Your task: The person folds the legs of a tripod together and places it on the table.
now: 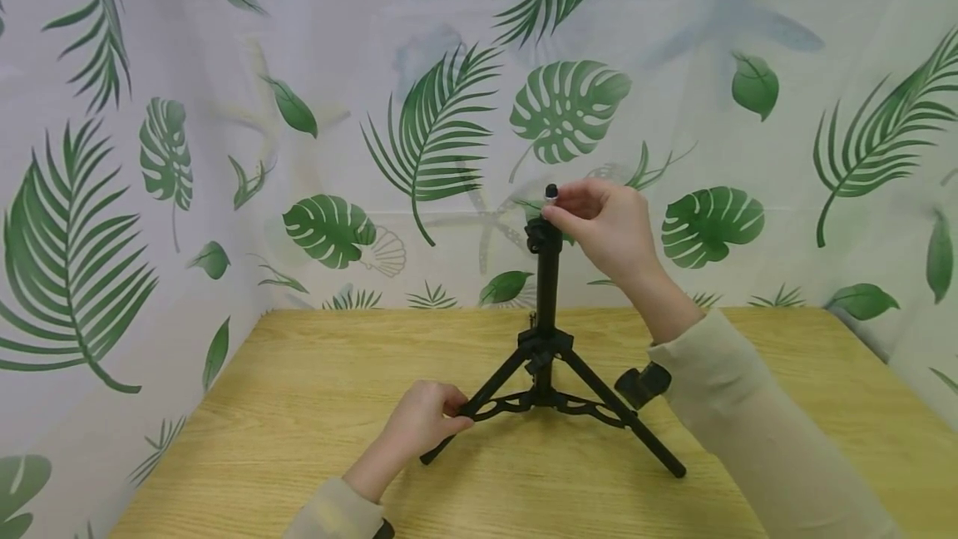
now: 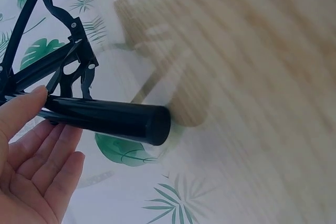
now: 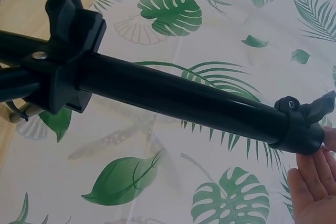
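Observation:
A black tripod [image 1: 548, 289] stands upright on the wooden table with its legs spread. My left hand [image 1: 428, 416] pinches its left leg between thumb and fingers, a little above the foot. In the left wrist view, the thumb of the left hand [image 2: 31, 156] lies over the leg [image 2: 115, 119] and the fingers are under it. At the top, my right hand [image 1: 609, 227] pinches the short tip just below its black cap [image 1: 551, 190]. The right wrist view shows the tube [image 3: 184, 98] and a clamp collar [image 3: 299, 129], with fingers of the right hand [image 3: 315, 187] at its end.
Under the tripod is a wood-grain table [image 1: 314, 381]. A white cloth backdrop [image 1: 329, 165] printed with green leaves rises behind it and along both sides. A small black device [image 1: 642, 385] sits at the right sleeve's cuff, near the right leg.

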{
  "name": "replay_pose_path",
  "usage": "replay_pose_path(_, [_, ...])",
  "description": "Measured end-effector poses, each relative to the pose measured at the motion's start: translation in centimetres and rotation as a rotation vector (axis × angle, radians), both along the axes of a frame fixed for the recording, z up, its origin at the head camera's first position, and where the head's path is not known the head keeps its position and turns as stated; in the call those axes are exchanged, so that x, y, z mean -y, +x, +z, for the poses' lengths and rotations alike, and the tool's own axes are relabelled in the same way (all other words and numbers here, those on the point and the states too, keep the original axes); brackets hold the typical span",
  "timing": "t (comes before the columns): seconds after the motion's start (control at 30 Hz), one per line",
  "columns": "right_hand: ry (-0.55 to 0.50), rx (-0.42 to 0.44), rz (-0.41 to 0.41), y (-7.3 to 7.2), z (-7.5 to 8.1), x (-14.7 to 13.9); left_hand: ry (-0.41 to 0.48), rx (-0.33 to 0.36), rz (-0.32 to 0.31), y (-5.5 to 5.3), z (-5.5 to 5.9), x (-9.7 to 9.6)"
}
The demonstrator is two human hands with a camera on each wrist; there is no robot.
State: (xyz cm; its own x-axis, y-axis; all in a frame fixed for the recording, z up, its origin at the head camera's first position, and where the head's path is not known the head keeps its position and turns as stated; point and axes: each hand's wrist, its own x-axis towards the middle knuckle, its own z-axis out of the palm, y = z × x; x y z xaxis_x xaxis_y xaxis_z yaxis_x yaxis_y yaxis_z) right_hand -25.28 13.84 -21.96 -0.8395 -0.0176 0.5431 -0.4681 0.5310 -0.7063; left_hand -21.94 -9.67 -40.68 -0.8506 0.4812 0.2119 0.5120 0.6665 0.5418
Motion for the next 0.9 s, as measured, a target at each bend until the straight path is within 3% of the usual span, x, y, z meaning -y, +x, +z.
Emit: replay_pose_path(0.9, [0.025,0.021,0.016,0.9,-1.1,-0.1,-0.026,-0.033,0.037,0.3,0.5,-1.1])
